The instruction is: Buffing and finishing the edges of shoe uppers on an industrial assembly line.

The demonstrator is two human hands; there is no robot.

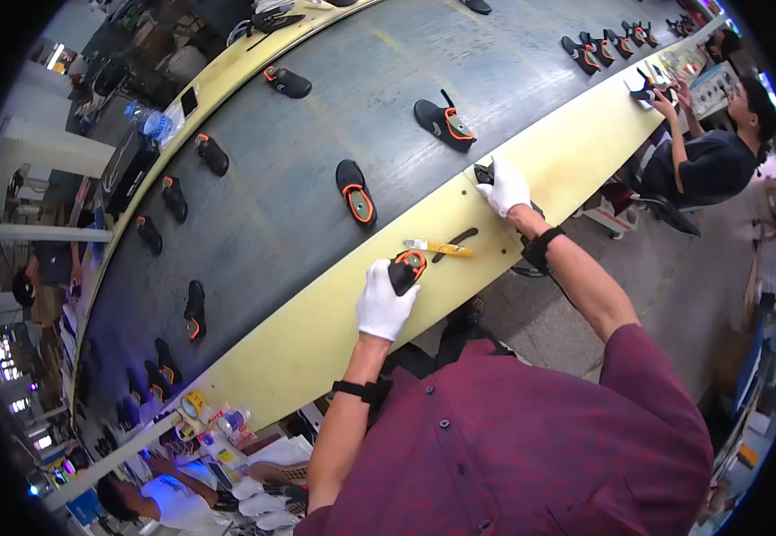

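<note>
My left hand (pixel 386 304), in a white glove, is closed around a small black shoe (pixel 402 275) with an orange-edged opening, held over the pale yellow ledge (pixel 317 335). My right hand (pixel 507 188), gloved too, reaches to the ledge's far edge, fingers closed about a small dark object (pixel 484 173) mostly hidden by the glove. Between the hands lie a yellow-handled tool (pixel 449 248), which looks like a utility knife, and a black curved strip (pixel 461 238). A black shoe with orange trim (pixel 355 193) sits on the grey belt (pixel 290 170) just beyond.
Another shoe (pixel 444 124) with its strap raised sits on the belt, with several more along it. A person (pixel 718 152) works at the ledge on the right, another person (pixel 169 496) at the lower left. A tape roll (pixel 193 405) stands near the ledge's left end.
</note>
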